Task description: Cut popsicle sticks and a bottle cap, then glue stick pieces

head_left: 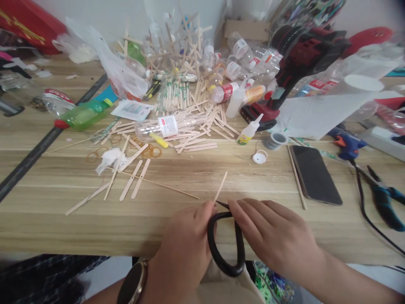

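Note:
Near the table's front edge, my left hand (186, 236) is closed around a thin wooden stick (221, 185) that points up and away. My right hand (275, 230) is beside it, its fingers wrapped over the black scissors (226, 270). The scissors' large looped handle hangs between both hands, and a dark pointed tip shows close to the stick. Most of the blades is hidden by my fingers. To the left lie two flat craft sticks (135, 179) and a long thin skewer (158, 183).
Beyond the hands stand a glue bottle (246, 134), a grey cup (276, 141) and a drill (294, 63). At right lie a phone (316, 175), a glue gun (348, 145) and pliers (384, 202). Plastic bottles and craft sticks are heaped at the back.

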The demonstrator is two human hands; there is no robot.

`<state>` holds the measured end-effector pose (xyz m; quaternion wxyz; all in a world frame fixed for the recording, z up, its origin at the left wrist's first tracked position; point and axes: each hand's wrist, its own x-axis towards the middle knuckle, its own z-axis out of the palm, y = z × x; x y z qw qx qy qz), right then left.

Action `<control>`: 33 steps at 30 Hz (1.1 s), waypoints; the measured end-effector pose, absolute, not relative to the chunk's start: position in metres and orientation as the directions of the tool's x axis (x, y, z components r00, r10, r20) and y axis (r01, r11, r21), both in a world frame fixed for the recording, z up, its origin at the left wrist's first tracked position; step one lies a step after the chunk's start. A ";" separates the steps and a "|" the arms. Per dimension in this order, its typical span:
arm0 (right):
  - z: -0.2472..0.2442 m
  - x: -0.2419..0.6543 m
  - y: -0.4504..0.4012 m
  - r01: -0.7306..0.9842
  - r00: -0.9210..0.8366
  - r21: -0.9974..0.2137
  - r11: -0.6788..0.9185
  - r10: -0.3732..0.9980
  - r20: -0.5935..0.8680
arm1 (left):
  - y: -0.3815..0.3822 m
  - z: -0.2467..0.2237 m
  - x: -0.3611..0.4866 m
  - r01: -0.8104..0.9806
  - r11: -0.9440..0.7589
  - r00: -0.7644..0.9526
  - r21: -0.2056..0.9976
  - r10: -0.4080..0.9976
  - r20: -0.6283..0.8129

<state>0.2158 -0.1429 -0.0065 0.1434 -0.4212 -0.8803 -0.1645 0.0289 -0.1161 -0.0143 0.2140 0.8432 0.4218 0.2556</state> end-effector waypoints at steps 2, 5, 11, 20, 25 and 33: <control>-0.008 0.217 -0.143 0.791 -0.595 0.128 0.599 0.702 0.392 | -0.117 -0.014 0.029 0.613 -0.566 0.517 0.551 0.815 0.262; -0.001 0.212 -0.139 0.834 -0.417 -0.225 0.504 0.843 0.340 | -0.119 -0.015 0.030 0.681 -0.644 0.521 0.350 0.761 0.386; 0.013 0.201 -0.128 0.574 -0.288 -0.819 0.007 0.938 -0.195 | -0.115 -0.021 0.030 0.714 -0.699 0.596 0.034 0.633 0.493; -0.001 0.211 -0.132 0.826 -0.446 -0.254 0.503 0.859 0.250 | -0.111 -0.023 0.024 0.686 -0.626 0.570 0.370 0.779 0.263; 0.010 0.201 -0.125 0.475 -0.332 -0.875 -0.096 0.901 -0.279 | -0.111 -0.025 0.025 0.707 -0.704 0.596 0.073 0.648 0.475; 0.016 0.202 -0.129 0.077 -0.357 -0.849 -0.523 0.781 -0.513 | -0.104 -0.033 0.016 0.739 -0.668 0.555 0.089 0.678 0.483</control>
